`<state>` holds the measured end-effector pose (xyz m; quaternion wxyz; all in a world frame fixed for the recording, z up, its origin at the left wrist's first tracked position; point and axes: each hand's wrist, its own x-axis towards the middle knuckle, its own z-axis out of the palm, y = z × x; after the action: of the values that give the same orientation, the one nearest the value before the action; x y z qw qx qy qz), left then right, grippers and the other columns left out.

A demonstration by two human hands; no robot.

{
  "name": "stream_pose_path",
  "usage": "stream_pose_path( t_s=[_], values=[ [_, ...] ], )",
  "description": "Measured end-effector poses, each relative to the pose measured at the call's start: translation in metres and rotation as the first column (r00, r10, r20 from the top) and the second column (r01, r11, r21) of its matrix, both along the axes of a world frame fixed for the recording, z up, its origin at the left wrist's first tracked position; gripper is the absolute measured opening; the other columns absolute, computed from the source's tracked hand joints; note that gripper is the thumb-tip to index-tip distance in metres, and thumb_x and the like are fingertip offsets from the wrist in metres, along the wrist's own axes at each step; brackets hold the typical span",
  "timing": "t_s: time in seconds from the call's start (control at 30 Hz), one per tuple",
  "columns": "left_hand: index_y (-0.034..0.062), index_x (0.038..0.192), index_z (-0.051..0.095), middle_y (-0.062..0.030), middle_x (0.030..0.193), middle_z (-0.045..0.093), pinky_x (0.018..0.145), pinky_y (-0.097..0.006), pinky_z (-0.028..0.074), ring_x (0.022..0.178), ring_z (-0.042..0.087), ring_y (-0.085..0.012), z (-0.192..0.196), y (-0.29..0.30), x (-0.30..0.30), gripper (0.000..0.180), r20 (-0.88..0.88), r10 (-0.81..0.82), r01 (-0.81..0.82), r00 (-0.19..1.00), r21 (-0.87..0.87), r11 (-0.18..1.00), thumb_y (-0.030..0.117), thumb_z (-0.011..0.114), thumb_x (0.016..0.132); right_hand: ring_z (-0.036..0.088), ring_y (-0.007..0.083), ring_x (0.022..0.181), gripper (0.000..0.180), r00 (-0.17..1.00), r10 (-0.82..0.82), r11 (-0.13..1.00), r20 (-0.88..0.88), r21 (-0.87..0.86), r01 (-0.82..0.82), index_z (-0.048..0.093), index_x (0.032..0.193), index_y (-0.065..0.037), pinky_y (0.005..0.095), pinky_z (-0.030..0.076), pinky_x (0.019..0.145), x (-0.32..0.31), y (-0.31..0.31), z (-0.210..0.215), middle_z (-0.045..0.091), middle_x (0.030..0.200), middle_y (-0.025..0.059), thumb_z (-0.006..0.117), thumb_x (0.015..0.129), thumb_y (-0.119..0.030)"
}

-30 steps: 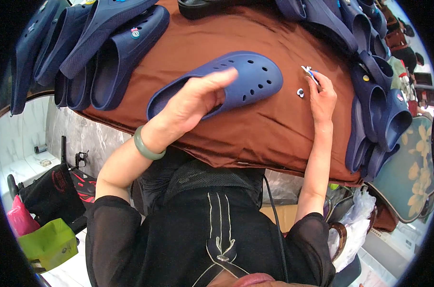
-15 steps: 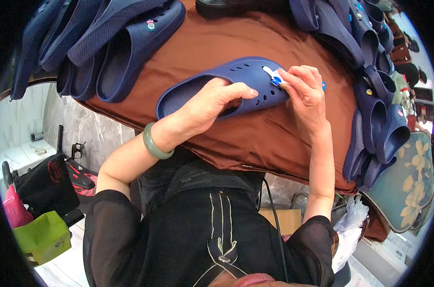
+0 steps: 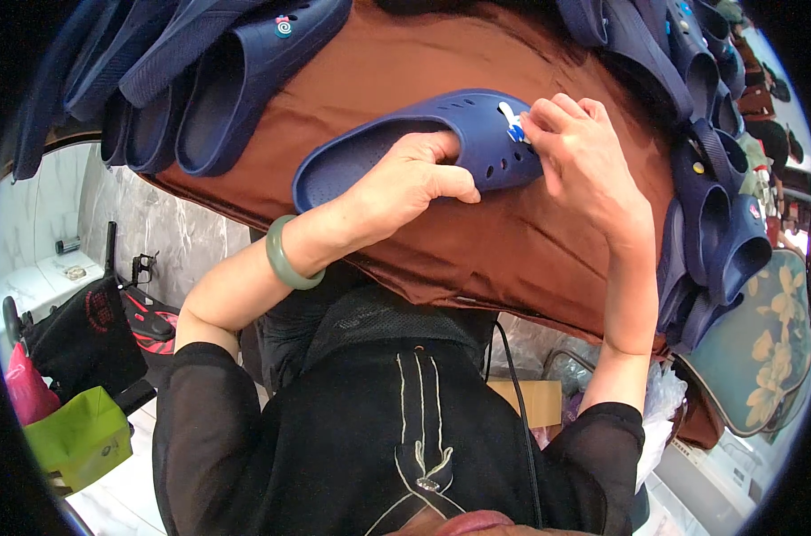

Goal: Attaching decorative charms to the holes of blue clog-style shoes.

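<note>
Our left hand (image 3: 405, 183) grips the blue clog (image 3: 423, 147) with fingers tucked into its opening, while our right hand (image 3: 584, 152) pinches a small white-and-blue charm (image 3: 511, 123) against the clog's perforated toe. The clog lies on its side in the middle of the brown-clothed tabletop (image 3: 512, 250). Rows of navy clogs (image 3: 226, 80) lie along the far left, with more stacked at the right edge (image 3: 718, 223).

even, bright daylight, strongest from the right edge, with mild glare there. shadows soft beneath the hands on the brown surface (image 3: 441, 241). centre sharp; fisheye bends edges heavily, black vignette rings the frame.
</note>
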<state>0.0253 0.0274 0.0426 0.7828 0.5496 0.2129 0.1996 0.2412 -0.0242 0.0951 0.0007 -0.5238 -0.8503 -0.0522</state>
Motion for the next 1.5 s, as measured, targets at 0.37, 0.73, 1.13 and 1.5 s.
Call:
stream_pose_path(
  t_s=[0.37,0.73,1.13,1.5],
  values=[
    [-0.003,0.118,0.057,-0.0046,0.114,0.06,0.096,-0.027,0.039,0.106,0.052,-0.0136,-0.003,-0.004,0.0,0.048,-0.009,-0.025,0.026,1.0,0.1,0.995,0.008,0.059,0.072,0.06,0.0184,0.096,0.046,0.577,-0.545,0.801,-0.608,-0.58,0.146,0.059,0.121,0.0,0.0308,0.048,0.086,0.035,0.022,-0.017,0.064,0.103,0.0102,0.072,0.082,-0.02],
    [-0.0021,0.119,0.058,-0.0036,0.115,0.061,0.099,-0.028,0.036,0.107,0.052,-0.012,-0.007,-0.003,0.0,0.04,-0.01,-0.021,0.022,1.0,0.119,0.993,0.011,0.062,0.082,0.058,0.0107,0.094,0.041,0.618,-0.607,0.739,-0.5,-0.641,0.207,0.061,0.116,0.001,0.0258,0.046,0.085,0.059,0.03,0.0,0.065,0.102,0.0047,0.066,0.088,-0.028],
    [-0.0045,0.113,0.06,-0.0044,0.107,0.062,0.093,-0.027,0.04,0.099,0.052,-0.011,-0.002,-0.006,0.0,0.033,-0.047,-0.002,0.01,0.999,0.161,0.987,0.009,0.062,0.083,0.063,0.0175,0.09,0.036,0.445,-0.663,0.705,-0.601,-0.302,0.642,0.067,0.11,-0.003,0.0294,0.049,0.08,0.147,-0.033,-0.084,0.066,0.104,0.011,0.073,0.079,-0.021],
    [-0.0027,0.117,0.058,-0.0043,0.112,0.063,0.097,-0.028,0.038,0.104,0.055,-0.014,0.01,-0.012,-0.001,0.042,-0.113,0.054,-0.045,0.992,0.082,0.996,0.009,0.065,0.078,0.063,0.0227,0.098,0.034,0.487,-0.623,0.684,-0.612,-0.125,0.718,0.067,0.109,-0.005,0.0315,0.048,0.086,0.148,-0.06,-0.095,0.066,0.104,0.0123,0.072,0.077,-0.014]
  ],
)
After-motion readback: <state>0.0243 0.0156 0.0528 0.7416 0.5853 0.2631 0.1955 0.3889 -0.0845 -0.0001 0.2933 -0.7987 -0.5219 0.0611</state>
